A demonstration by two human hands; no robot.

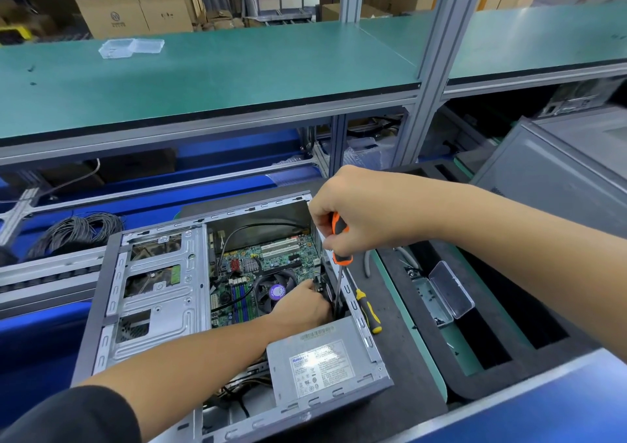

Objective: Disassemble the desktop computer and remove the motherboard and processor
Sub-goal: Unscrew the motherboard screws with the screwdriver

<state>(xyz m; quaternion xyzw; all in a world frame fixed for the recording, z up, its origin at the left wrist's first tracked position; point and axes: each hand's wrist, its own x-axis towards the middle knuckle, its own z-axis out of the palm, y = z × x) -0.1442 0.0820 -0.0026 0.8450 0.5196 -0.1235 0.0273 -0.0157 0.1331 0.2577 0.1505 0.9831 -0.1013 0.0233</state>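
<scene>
Head view: right hand (pixel 359 211) grips orange screwdriver (pixel 340 239), shaft down beside rear fan (pixel 327 291); left hand (pixel 303 303) fingers steady the fan. Motherboard (pixel 271 262) seated in case (pixel 112 307). Judged: fan-removal step; next, seat tip squarely.

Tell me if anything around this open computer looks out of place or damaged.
Nothing looks damaged. One loose item: a yellow-and-black screwdriver lies on the dark mat right beside the open case. The right hand grips an orange-handled screwdriver and the left hand reaches in by the fan.
</scene>
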